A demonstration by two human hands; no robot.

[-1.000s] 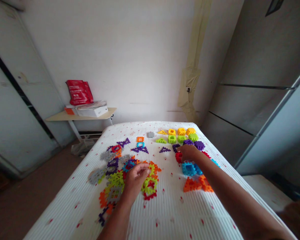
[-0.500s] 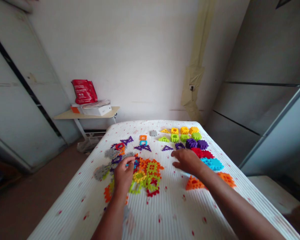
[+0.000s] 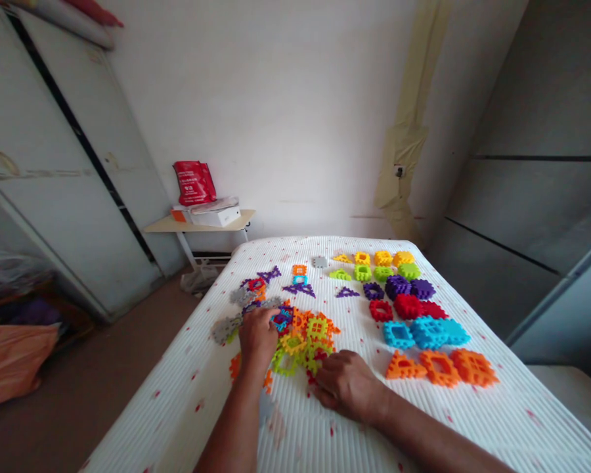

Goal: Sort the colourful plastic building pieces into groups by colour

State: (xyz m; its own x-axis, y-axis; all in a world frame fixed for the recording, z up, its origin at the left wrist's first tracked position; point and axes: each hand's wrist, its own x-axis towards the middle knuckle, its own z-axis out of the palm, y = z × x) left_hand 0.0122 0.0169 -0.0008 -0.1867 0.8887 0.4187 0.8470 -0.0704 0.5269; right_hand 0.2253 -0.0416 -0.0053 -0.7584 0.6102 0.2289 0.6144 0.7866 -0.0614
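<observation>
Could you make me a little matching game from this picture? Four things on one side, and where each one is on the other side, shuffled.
Things:
1. red bag
2. yellow sorted pieces
3. orange sorted pieces
4. left hand

Places:
a. on the mixed pile
b. sorted row nearest the camera
c. on the side table by the wall
d. sorted row farthest from the camera

Pairs: 1-c, 2-d, 3-b, 4-a

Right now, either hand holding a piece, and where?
Cannot tell: left hand has fingertips in the mixed pile, right hand lies knuckles-up at its near edge; no grip shows.
</observation>
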